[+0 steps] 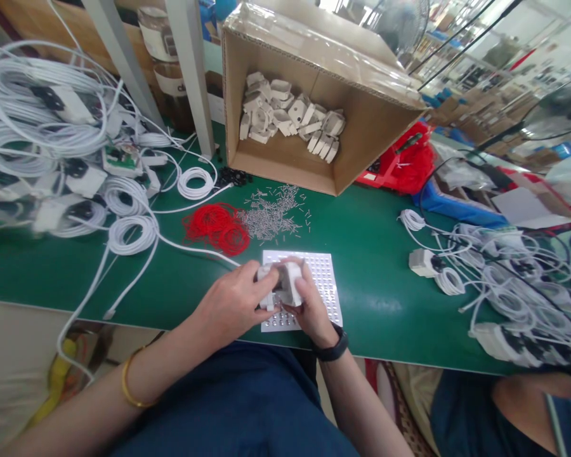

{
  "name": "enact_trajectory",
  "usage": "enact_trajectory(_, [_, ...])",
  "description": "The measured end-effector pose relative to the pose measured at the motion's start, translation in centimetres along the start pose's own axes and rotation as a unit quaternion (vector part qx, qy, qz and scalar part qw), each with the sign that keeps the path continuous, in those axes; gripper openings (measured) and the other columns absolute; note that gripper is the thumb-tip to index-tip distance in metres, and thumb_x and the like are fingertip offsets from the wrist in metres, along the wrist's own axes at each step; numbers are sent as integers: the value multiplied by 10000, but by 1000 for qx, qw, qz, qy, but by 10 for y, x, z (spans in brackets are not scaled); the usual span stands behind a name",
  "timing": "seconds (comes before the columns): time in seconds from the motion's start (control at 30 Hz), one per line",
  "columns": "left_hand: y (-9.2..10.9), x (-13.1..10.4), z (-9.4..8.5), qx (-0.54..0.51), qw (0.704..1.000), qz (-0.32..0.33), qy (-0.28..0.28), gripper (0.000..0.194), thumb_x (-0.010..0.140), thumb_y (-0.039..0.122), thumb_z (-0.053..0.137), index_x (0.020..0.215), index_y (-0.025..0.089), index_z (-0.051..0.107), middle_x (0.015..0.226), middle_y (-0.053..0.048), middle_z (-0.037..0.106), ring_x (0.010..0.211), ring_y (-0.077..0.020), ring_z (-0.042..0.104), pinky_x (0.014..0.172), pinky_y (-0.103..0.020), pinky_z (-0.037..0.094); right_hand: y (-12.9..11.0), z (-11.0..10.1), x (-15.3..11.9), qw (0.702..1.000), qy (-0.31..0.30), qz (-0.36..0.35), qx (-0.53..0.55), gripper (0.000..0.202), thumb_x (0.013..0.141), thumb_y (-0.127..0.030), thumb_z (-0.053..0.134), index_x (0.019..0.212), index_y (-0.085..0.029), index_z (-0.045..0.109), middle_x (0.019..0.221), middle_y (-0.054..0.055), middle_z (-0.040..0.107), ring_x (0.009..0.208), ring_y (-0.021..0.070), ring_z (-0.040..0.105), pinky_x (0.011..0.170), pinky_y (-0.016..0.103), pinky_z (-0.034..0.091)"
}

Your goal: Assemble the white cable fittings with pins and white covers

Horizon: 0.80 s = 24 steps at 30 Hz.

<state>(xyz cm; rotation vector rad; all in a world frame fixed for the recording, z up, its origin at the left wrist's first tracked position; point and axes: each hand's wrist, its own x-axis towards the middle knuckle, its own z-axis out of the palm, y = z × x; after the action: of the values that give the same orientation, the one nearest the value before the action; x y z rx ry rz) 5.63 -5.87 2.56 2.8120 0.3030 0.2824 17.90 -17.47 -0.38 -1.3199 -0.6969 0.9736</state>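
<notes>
A white plastic housing (292, 284) with a dark opening in its middle is between my two hands, over a sheet with rows of small shiny round pieces (326, 273). My left hand (233, 298) grips its left side, thumb and fingers closed round it. On the other side my right hand (313, 308) has its fingers wrapped round the housing. A white cable (195, 249) runs from the left up to the housing; its end is hidden behind my left hand. My fingers cover much of the housing's inside.
Small metal screws (271, 216) and red rings (216, 227) lie beyond my hands. A cardboard box (323, 70) with white housings stands behind. Coiled white cables (33, 114) crowd the left; more cables (504, 273) lie right. Another person's leg (466, 406) is at lower right.
</notes>
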Motion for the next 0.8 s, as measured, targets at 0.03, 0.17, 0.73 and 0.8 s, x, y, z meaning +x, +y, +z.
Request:
enact_trajectory(0.03, [0,0,0,0,1000,0,-5,491,747,374,660,1162,182,482,946,-101,535,817,-238,581,713,-362,529,-1,0,0,1000,-12,-11,-14,384,867,-484,360,1156,-233,392,1132,78,538,951,207,565,677,286,492])
enact_trajectory(0.17, [2,-3,2,-40,999,-11,0,539,753,346,654,1214,175,435,972,-105,553,840,-248,589,741,-373,527,-8,1,-3,990,-32,-52,-127,394,900,-466,312,1187,-205,376,1177,91,512,1086,220,507,886,366,439])
enact_trajectory(0.73, [-37,-14,29,-492,856,-113,114,778,661,451,712,1291,224,317,1228,-124,470,1112,-261,528,917,-398,469,1,35,1,998,16,63,-2,428,738,-430,663,1060,-171,552,932,58,645,850,214,605,719,336,493])
enact_trajectory(0.8, [-42,-9,21,-533,836,-104,74,774,705,587,611,1316,199,336,1203,-129,512,1077,-263,548,892,-385,474,4,40,0,996,47,64,31,441,678,-395,731,1021,-174,564,900,44,646,805,197,600,694,313,483])
